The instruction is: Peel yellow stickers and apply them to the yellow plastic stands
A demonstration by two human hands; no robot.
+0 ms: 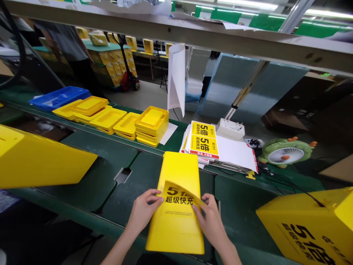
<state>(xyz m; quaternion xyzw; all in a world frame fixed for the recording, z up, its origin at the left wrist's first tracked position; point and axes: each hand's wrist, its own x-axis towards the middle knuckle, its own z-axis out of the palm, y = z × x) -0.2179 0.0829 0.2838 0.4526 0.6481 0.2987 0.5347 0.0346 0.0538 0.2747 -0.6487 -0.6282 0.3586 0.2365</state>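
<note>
Yellow panel [176, 209] flat on the green bench [242, 206], long side running away from the body, centre of the view. Sticker [179, 197] with black print draped over the panel's middle, upper edge curled up and off the surface. Left hand [143, 213] at the sticker's left end, fingers [156, 200] pinched together on that corner. Right hand [211, 219] at the sticker's right end, fingers [200, 206] clamped on the edge, thumb pressing down.

Just beyond the panel's far end, a stack of printed sheets [205, 141], yellow and black labels on top, white backing spread to the right. Beside that stack, farther right, a white box [231, 129] and a green fan [285, 152]. Left of the sheets, yellow trays [151, 123] piled in a row, a blue tray [59, 97] at the row's far left. White folded paper [176, 79] hanging above the trays. Large yellow casing [41, 158] well left of the panel, another [309, 224] to the right, black print showing on its face.
</note>
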